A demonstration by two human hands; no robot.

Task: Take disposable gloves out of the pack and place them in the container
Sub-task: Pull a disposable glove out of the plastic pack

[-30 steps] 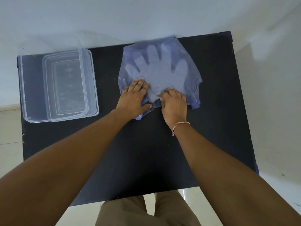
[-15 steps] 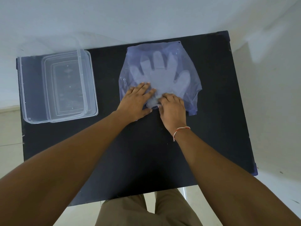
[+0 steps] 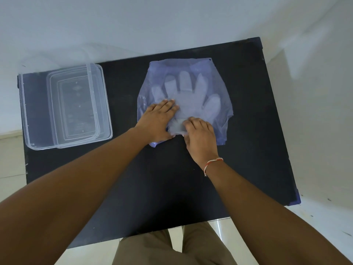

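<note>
Glove pack [image 3: 219, 81] flat at table [image 3: 257, 131] far edge, centre; mouth toward person. L hand [image 3: 157, 121] spread flat, pinning pack. R hand [image 3: 199, 133] fingers curled, pinching gloves [image 3: 188, 98] at mouth. Container [image 3: 28, 111] far-left corner, nearer L.

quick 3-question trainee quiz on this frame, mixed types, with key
1. True or false: the clear container already holds gloves.
2. Where does the glove pack lie relative to the container? A) to its right B) inside it C) on top of it
3. Fill in: the left hand lies flat on the pack while the right hand works at the pack's ____ edge.

Key
1. False. Nothing shows inside it; the stack of gloves is seen through the pack's film.
2. A, both on the black table.
3. Near, the edge closest to the person.
</note>
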